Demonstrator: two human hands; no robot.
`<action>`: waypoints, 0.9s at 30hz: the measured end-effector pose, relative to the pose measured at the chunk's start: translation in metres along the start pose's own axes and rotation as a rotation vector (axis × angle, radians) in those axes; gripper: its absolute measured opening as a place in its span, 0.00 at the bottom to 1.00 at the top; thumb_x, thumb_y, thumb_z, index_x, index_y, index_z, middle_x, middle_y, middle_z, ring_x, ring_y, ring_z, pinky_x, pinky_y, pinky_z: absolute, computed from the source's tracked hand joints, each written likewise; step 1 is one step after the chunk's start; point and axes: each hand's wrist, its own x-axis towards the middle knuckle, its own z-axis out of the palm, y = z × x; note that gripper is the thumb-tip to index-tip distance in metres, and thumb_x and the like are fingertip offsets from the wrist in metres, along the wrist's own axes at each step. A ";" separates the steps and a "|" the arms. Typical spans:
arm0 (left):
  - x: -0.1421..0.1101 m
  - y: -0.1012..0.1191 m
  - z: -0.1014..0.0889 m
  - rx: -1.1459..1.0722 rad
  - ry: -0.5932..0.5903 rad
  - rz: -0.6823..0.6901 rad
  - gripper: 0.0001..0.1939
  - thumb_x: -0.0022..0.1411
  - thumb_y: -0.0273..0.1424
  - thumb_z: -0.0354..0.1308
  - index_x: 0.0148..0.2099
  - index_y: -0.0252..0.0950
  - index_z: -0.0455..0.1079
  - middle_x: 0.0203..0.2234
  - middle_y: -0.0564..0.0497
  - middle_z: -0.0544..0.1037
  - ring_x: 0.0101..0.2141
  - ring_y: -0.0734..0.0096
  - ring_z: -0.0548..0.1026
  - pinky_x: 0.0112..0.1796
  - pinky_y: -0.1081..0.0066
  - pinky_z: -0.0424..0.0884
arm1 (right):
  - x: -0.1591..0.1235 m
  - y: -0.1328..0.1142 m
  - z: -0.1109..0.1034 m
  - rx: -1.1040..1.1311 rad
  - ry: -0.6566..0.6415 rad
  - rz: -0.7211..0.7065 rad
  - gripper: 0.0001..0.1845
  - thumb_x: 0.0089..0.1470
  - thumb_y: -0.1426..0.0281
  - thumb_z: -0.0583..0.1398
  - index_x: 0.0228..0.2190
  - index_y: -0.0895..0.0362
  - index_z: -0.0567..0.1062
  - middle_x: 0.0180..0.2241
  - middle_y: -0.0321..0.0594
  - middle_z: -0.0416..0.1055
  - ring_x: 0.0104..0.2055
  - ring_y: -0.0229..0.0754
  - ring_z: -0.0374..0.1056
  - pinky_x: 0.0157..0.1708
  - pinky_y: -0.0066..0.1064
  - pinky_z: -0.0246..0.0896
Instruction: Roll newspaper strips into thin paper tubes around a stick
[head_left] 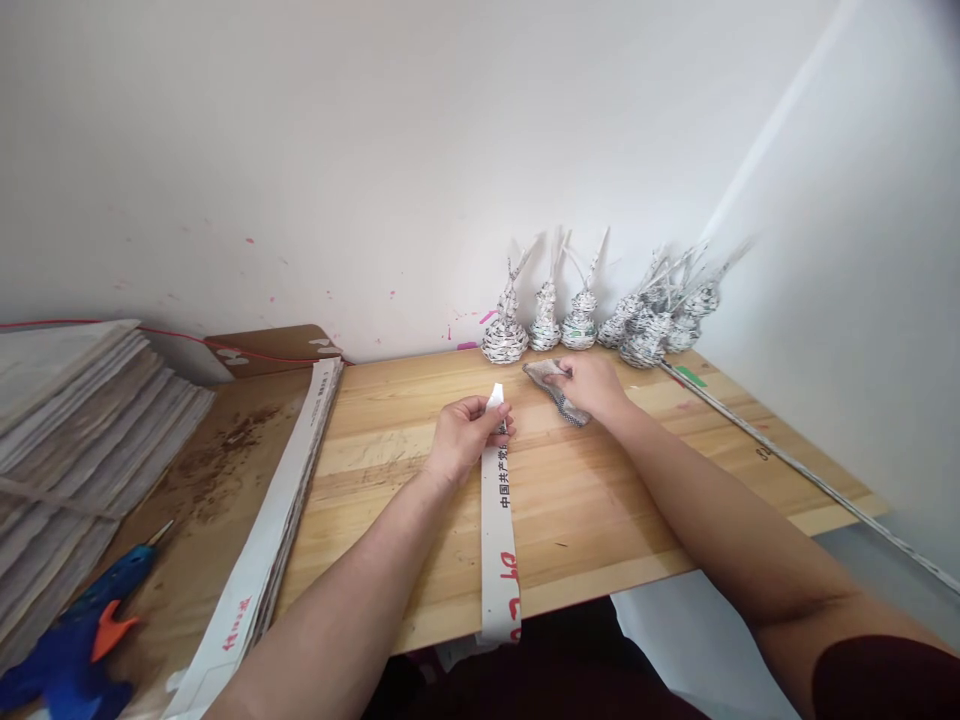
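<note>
Fingers, left hand [471, 435]: pinching paper strip [498, 540], frame centre.
Fingers, right hand [592, 385]: pinching grey cloth [571, 410].
Paper strip: likely light, bendable, tearable; hold by ends.

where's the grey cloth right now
In the head view, the grey cloth is held in the right hand, to the right of the paper strip.

- Passage: bare tabletop [375, 480] between left hand [469, 430] and paper stack [262, 545].
- Woven paper figures [581, 325] block the back edge.
- A long rod [780, 451] crosses the right side.
</note>
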 end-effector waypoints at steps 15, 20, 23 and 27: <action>0.001 0.001 0.001 -0.006 0.004 -0.001 0.17 0.47 0.38 0.68 0.32 0.29 0.73 0.24 0.46 0.77 0.26 0.71 0.76 0.28 0.73 0.74 | -0.018 -0.021 -0.024 0.078 0.058 -0.247 0.22 0.58 0.68 0.51 0.52 0.56 0.72 0.41 0.48 0.76 0.39 0.50 0.69 0.35 0.35 0.55; 0.001 -0.001 0.000 0.021 -0.024 0.029 0.18 0.47 0.41 0.68 0.32 0.30 0.74 0.25 0.47 0.77 0.26 0.72 0.75 0.29 0.72 0.74 | -0.033 -0.055 -0.027 0.644 -0.216 -0.305 0.21 0.59 0.56 0.53 0.35 0.57 0.81 0.31 0.40 0.76 0.32 0.42 0.68 0.31 0.30 0.58; 0.001 -0.001 0.000 0.040 -0.050 0.041 0.18 0.48 0.42 0.67 0.31 0.30 0.74 0.25 0.48 0.77 0.26 0.72 0.74 0.29 0.72 0.73 | -0.036 -0.064 -0.018 0.900 -0.265 -0.236 0.17 0.55 0.58 0.58 0.34 0.57 0.81 0.34 0.40 0.77 0.36 0.43 0.69 0.36 0.31 0.61; 0.000 -0.001 0.001 0.032 -0.061 0.017 0.17 0.46 0.40 0.68 0.32 0.31 0.74 0.26 0.49 0.77 0.27 0.73 0.74 0.29 0.73 0.73 | -0.037 -0.067 -0.009 1.135 -0.302 -0.101 0.16 0.51 0.59 0.61 0.33 0.58 0.82 0.34 0.43 0.77 0.37 0.44 0.71 0.36 0.33 0.64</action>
